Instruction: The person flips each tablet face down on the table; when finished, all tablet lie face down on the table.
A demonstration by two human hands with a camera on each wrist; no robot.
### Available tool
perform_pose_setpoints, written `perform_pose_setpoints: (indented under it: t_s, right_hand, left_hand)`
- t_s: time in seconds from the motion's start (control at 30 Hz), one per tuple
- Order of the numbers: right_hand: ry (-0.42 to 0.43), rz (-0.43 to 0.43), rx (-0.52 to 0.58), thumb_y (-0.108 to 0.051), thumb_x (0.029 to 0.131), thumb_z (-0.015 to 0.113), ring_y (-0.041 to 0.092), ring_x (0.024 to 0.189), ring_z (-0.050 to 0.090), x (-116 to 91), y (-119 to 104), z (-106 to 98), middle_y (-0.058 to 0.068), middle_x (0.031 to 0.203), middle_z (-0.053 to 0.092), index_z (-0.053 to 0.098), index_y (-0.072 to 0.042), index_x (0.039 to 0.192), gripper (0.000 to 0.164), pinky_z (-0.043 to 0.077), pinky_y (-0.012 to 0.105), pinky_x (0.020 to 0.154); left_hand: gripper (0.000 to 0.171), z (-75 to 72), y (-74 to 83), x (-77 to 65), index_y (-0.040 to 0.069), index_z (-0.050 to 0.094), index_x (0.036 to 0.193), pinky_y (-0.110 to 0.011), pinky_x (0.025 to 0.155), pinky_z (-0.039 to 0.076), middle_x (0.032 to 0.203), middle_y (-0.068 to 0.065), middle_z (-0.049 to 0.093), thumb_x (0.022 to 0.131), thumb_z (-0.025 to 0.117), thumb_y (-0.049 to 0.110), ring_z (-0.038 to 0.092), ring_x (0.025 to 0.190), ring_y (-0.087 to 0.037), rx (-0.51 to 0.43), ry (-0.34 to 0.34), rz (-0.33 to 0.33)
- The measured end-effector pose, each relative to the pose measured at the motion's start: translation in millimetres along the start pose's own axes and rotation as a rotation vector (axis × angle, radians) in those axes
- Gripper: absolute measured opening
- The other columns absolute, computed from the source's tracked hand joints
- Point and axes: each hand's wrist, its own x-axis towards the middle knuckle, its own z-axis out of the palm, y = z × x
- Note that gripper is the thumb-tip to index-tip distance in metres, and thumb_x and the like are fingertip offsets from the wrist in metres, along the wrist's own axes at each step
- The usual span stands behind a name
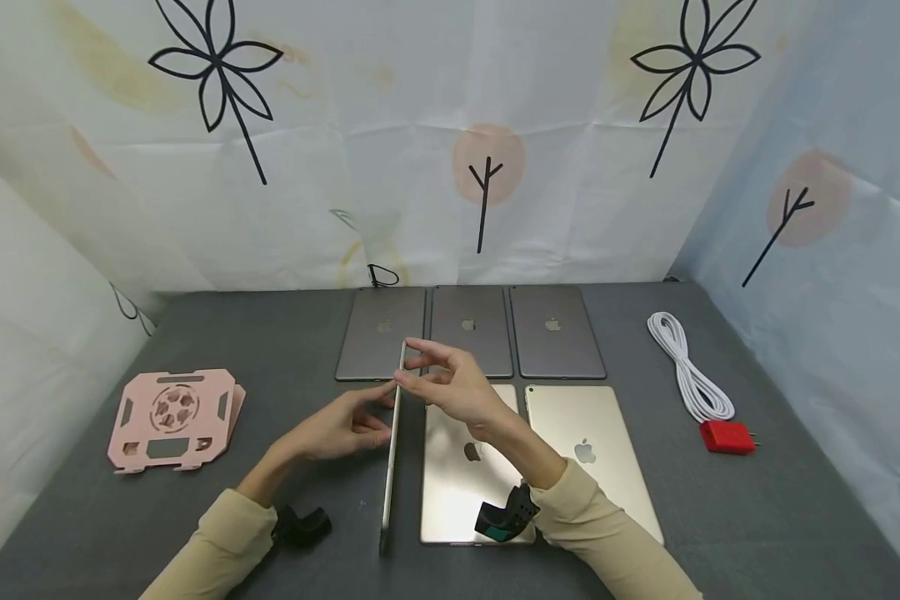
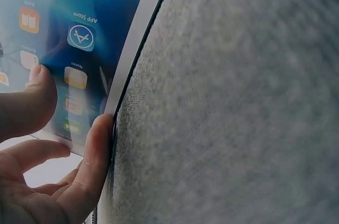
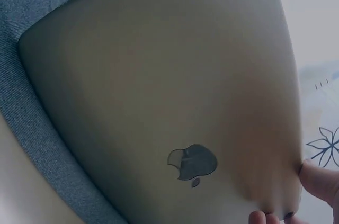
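Observation:
A gold-backed tablet (image 1: pixel 392 454) stands on its long edge, nearly edge-on in the head view. My right hand (image 1: pixel 453 387) pinches its far upper corner; in the right wrist view the thumb (image 3: pixel 320 181) is at one edge of the gold back (image 3: pixel 153 86) and fingertips show at another. On the screen side, my left hand (image 1: pixel 341 427) touches the tablet with its fingers loosely bent. The left wrist view shows the lit screen (image 2: pixel 47 28) with app icons, the thumb (image 2: pixel 39 102) over it and a finger at the bezel.
Two gold tablets (image 1: pixel 461 500) (image 1: pixel 588 454) lie face down beside it. Three grey tablets (image 1: pixel 382 333) (image 1: pixel 468 342) (image 1: pixel 558 346) line the back. A pink stand (image 1: pixel 138 408) sits left; a white cable (image 1: pixel 686 367) and red charger (image 1: pixel 727 437) lie right.

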Motion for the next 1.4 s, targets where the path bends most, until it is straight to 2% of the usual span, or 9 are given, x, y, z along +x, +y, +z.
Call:
perform_pose_setpoints:
  t_s: [0.13, 0.3, 0.43, 0.57, 0.73, 0.93, 1.03, 1.23, 1.4]
  right_hand:
    - [-0.022, 0.009, -0.023, -0.021, 0.101, 0.065, 0.033, 0.112, 0.065, 2, 2, 3, 0.015, 0.138, 0.06, 0.045, -0.019, 0.155, 0.058, 0.053, 0.042, 0.089]
    - [-0.056, 0.003, -0.043, -0.025, 0.102, 0.064, 0.041, 0.117, 0.063, 3, 2, 6, 0.016, 0.14, 0.057, 0.041, -0.022, 0.158, 0.06, 0.053, 0.045, 0.091]
    - [-0.096, -0.009, -0.065, -0.028, 0.103, 0.062, 0.036, 0.118, 0.065, 4, 4, 7, 0.015, 0.142, 0.056, 0.037, -0.023, 0.159, 0.062, 0.054, 0.043, 0.093]
    - [-0.145, 0.008, -0.109, -0.029, 0.103, 0.062, 0.032, 0.123, 0.064, 5, 9, 8, 0.014, 0.148, 0.052, 0.034, -0.025, 0.161, 0.065, 0.053, 0.047, 0.099]
    - [-0.198, 0.041, -0.204, -0.03, 0.101, 0.065, 0.036, 0.129, 0.058, 9, 18, 11, 0.015, 0.155, 0.045, 0.029, -0.028, 0.162, 0.071, 0.055, 0.049, 0.096]
    - [-0.221, 0.01, -0.43, -0.03, 0.099, 0.069, 0.042, 0.133, 0.055, 14, 31, 12, 0.019, 0.158, 0.043, 0.029, -0.018, 0.163, 0.077, 0.052, 0.053, 0.103]
    - [-0.219, -0.023, -0.524, -0.03, 0.097, 0.071, 0.043, 0.134, 0.056, 15, 37, 14, 0.021, 0.158, 0.042, 0.03, -0.013, 0.162, 0.079, 0.05, 0.053, 0.107]
    - [-0.215, -0.048, -0.583, -0.031, 0.095, 0.074, 0.042, 0.135, 0.054, 16, 39, 16, 0.024, 0.157, 0.039, 0.031, -0.011, 0.162, 0.082, 0.048, 0.051, 0.11]
    - [-0.189, -0.059, -0.621, -0.034, 0.091, 0.077, 0.036, 0.128, 0.056, 17, 42, 18, 0.022, 0.15, 0.045, 0.033, -0.018, 0.161, 0.084, 0.049, 0.046, 0.105]
  left_hand:
    - [0.077, -1.5, 2.6, -1.2, -0.003, 0.018, 0.162, -0.028, 0.081, 0.06, 0.146, -0.032, 0.042, 0.102, 0.064, 0.013, 0.073, 0.101, -0.02, -0.072, 0.015, -0.016]
    - [0.069, -9.1, 21.0, -5.7, 0.012, 0.015, 0.165, -0.039, 0.083, 0.062, 0.158, -0.03, 0.033, 0.109, 0.05, 0.031, 0.072, 0.106, -0.029, -0.175, 0.078, -0.05]
    - [0.067, -17.2, 40.0, -10.9, 0.025, 0.01, 0.166, -0.042, 0.082, 0.063, 0.157, -0.027, 0.033, 0.11, 0.045, 0.035, 0.068, 0.106, -0.031, -0.181, 0.092, -0.052]
    - [0.072, -24.6, 50.5, -16.9, 0.029, 0.007, 0.166, -0.048, 0.081, 0.062, 0.158, -0.03, 0.028, 0.109, 0.05, 0.031, 0.067, 0.113, -0.039, -0.187, 0.087, -0.033]
    - [0.08, -31.3, 54.6, -22.6, 0.028, 0.008, 0.166, -0.049, 0.082, 0.062, 0.16, -0.031, 0.03, 0.105, 0.059, 0.027, 0.066, 0.122, -0.042, -0.15, 0.099, -0.041]
    - [0.081, -41.7, 52.9, -29.0, 0.018, 0.016, 0.165, -0.05, 0.081, 0.061, 0.154, -0.032, 0.037, 0.101, 0.066, 0.023, 0.074, 0.107, -0.027, -0.138, 0.133, -0.066]
    - [0.08, -46.6, 51.0, -32.6, 0.014, 0.018, 0.164, -0.048, 0.081, 0.06, 0.153, -0.033, 0.036, 0.1, 0.066, 0.019, 0.074, 0.104, -0.022, -0.156, 0.137, -0.068]
    - [0.081, -54.2, 46.6, -39.8, 0.011, 0.019, 0.163, -0.041, 0.079, 0.06, 0.154, -0.035, 0.032, 0.098, 0.068, 0.013, 0.075, 0.097, -0.017, -0.193, 0.136, -0.077]
    - [0.078, -58.2, 38.1, -45.0, 0.002, 0.02, 0.16, -0.042, 0.071, 0.061, 0.15, -0.038, 0.036, 0.097, 0.066, 0.006, 0.074, 0.093, -0.016, -0.239, 0.158, -0.052]
